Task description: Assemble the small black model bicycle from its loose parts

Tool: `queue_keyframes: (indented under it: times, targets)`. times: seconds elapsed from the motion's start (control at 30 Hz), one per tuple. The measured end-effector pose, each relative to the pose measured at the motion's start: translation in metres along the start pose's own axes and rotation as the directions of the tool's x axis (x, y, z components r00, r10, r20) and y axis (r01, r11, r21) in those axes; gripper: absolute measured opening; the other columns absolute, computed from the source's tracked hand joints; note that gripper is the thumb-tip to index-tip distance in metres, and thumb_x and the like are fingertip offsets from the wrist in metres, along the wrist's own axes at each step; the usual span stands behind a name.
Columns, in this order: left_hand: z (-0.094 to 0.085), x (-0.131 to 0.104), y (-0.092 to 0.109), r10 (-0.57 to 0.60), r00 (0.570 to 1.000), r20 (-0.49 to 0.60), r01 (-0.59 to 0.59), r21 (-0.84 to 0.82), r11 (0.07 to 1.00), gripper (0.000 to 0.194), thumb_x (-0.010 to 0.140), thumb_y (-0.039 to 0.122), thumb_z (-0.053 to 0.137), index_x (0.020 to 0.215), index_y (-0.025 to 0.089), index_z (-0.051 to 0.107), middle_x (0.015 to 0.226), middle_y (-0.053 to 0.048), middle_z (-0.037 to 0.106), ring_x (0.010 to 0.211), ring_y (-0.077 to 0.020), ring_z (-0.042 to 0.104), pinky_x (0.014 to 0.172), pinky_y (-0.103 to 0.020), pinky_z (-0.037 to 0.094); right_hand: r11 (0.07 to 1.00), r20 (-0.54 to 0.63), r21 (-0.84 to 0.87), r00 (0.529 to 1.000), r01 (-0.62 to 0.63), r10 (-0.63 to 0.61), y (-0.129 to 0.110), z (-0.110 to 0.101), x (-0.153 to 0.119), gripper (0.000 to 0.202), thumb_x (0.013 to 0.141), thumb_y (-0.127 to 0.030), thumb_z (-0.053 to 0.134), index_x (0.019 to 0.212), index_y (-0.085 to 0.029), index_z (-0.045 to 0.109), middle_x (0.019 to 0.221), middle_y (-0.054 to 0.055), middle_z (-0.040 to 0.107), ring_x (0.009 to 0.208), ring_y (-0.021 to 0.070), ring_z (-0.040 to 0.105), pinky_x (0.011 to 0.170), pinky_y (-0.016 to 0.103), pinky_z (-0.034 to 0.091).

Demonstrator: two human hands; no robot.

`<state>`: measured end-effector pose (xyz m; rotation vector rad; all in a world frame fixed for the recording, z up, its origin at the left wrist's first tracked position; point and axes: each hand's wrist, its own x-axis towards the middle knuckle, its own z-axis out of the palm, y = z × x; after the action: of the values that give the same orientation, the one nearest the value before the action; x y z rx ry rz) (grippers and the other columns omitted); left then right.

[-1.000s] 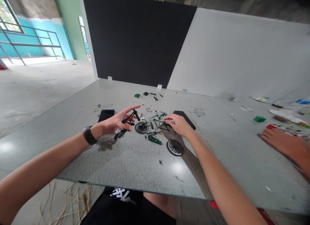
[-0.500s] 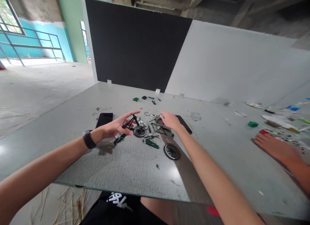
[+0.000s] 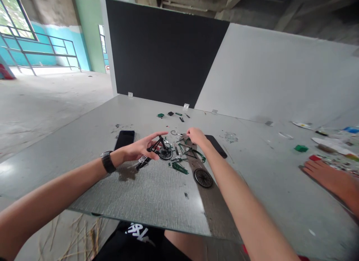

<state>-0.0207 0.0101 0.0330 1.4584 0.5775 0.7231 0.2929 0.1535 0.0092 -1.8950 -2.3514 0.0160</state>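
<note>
My left hand (image 3: 137, 148), with a dark watch on its wrist, grips a partly built black model bicycle (image 3: 162, 143) just over the table. A small spoked wheel (image 3: 165, 153) sits at the bicycle's right end. Over the loose parts at the right, my right hand (image 3: 196, 136) is closed, its fingertips pinched together; anything between them is hidden. Just below it lies a green model bicycle frame (image 3: 195, 153). A green part (image 3: 180, 168) and several small silver and dark pieces lie between the hands. Nearer me, a loose wheel (image 3: 203, 178) rests flat.
A phone (image 3: 123, 139) lies by my left wrist, and a dark flat slab (image 3: 217, 145) beside my right. Small green and black pieces (image 3: 170, 114) lie farther back. At far right another person's hand (image 3: 328, 173) rests near scattered parts and a green block (image 3: 301, 148).
My right hand's fingers have curled from a loose reach into a pinch at the same parts. My left hand still holds the bicycle. The whole view has shifted slightly.
</note>
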Motion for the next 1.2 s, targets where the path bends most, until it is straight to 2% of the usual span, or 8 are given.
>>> queue_keyframes:
  times: [0.2, 0.4, 0.53, 0.6, 0.67, 0.9, 1.07, 1.2]
  targets:
    - [0.002, 0.000, 0.001, -0.008, 1.000, -0.003, 0.008, 0.011, 1.000, 0.102, 0.067, 0.020, 0.089, 0.154, 0.033, 0.038, 0.110, -0.005, 0.062, 0.107, -0.0237, 0.053, 0.091, -0.036, 0.040, 0.993, -0.116, 0.109, 0.993, 0.034, -0.022, -0.004, -0.009, -0.011, 0.023, 0.097, -0.015, 0.050, 0.113, -0.011, 0.066, 0.103, 0.020, 0.073, 0.089, 0.0241, 0.065, 0.079, 0.032, 0.045]
    - [0.003, 0.000, 0.000, 0.006, 1.000, 0.018, -0.006, -0.035, 0.999, 0.102, 0.067, 0.017, 0.087, 0.155, 0.031, 0.038, 0.108, -0.005, 0.064, 0.103, -0.0236, 0.055, 0.089, -0.036, 0.040, 0.931, -0.254, 0.306, 0.959, 0.202, -0.124, -0.043, -0.039, -0.033, 0.037, 0.106, -0.032, 0.033, 0.110, -0.019, 0.068, 0.097, 0.008, 0.073, 0.082, 0.0180, 0.065, 0.077, 0.029, 0.047]
    - [0.005, -0.001, 0.002, -0.010, 0.999, 0.038, 0.013, -0.066, 0.998, 0.102, 0.066, 0.016, 0.087, 0.154, 0.032, 0.038, 0.108, -0.004, 0.065, 0.102, -0.0228, 0.056, 0.087, -0.035, 0.042, 0.643, -0.339, 0.655, 0.915, 0.396, -0.217, -0.082, -0.055, -0.064, 0.031, 0.098, -0.047, 0.055, 0.100, -0.020, 0.071, 0.083, 0.005, 0.071, 0.073, 0.0172, 0.062, 0.071, 0.032, 0.049]
    - [0.006, -0.001, 0.001, -0.023, 0.999, 0.047, 0.027, -0.088, 0.996, 0.102, 0.066, 0.016, 0.088, 0.154, 0.032, 0.039, 0.108, -0.004, 0.066, 0.103, -0.0229, 0.057, 0.087, -0.035, 0.043, 0.489, -0.313, 0.777, 0.917, 0.397, -0.247, -0.098, -0.059, -0.080, 0.029, 0.093, -0.047, 0.064, 0.106, -0.021, 0.069, 0.087, 0.004, 0.072, 0.077, 0.0172, 0.064, 0.073, 0.033, 0.052]
    - [0.007, 0.000, -0.001, -0.032, 0.998, 0.052, 0.038, -0.116, 0.992, 0.103, 0.064, 0.015, 0.089, 0.153, 0.032, 0.039, 0.107, -0.004, 0.066, 0.102, -0.0229, 0.058, 0.086, -0.035, 0.044, 0.411, -0.300, 0.824, 0.916, 0.389, -0.266, -0.109, -0.060, -0.091, 0.027, 0.089, -0.048, 0.071, 0.098, -0.022, 0.070, 0.087, 0.003, 0.073, 0.078, 0.0169, 0.065, 0.074, 0.033, 0.053]
    - [0.007, 0.002, -0.008, -0.017, 0.997, 0.079, 0.030, -0.171, 0.985, 0.100, 0.064, 0.011, 0.089, 0.151, 0.029, 0.043, 0.107, -0.006, 0.066, 0.099, -0.0223, 0.060, 0.083, -0.035, 0.046, 0.359, -0.260, 0.859, 0.915, 0.365, -0.310, -0.121, -0.063, -0.104, 0.024, 0.085, -0.045, 0.077, 0.097, -0.024, 0.073, 0.094, 0.003, 0.075, 0.087, 0.0177, 0.070, 0.083, 0.035, 0.056]
    - [0.008, 0.004, -0.006, -0.011, 0.996, 0.090, 0.026, -0.167, 0.986, 0.096, 0.063, 0.012, 0.091, 0.147, 0.027, 0.046, 0.104, -0.005, 0.065, 0.096, -0.0203, 0.058, 0.081, -0.033, 0.047, 0.391, -0.181, 0.874, 0.940, 0.288, -0.288, -0.122, -0.067, -0.105, 0.029, 0.078, -0.044, 0.083, 0.091, -0.023, 0.067, 0.091, 0.003, 0.075, 0.084, 0.0187, 0.071, 0.084, 0.037, 0.059]
    - [0.007, 0.004, -0.007, -0.028, 0.997, 0.068, 0.037, -0.138, 0.990, 0.096, 0.063, 0.013, 0.091, 0.146, 0.028, 0.046, 0.097, -0.002, 0.061, 0.089, -0.0178, 0.056, 0.078, -0.032, 0.046, 0.393, -0.194, 0.870, 0.939, 0.299, -0.285, -0.124, -0.068, -0.107, 0.030, 0.077, -0.042, 0.084, 0.093, -0.024, 0.065, 0.088, 0.002, 0.075, 0.083, 0.0186, 0.071, 0.081, 0.036, 0.059]
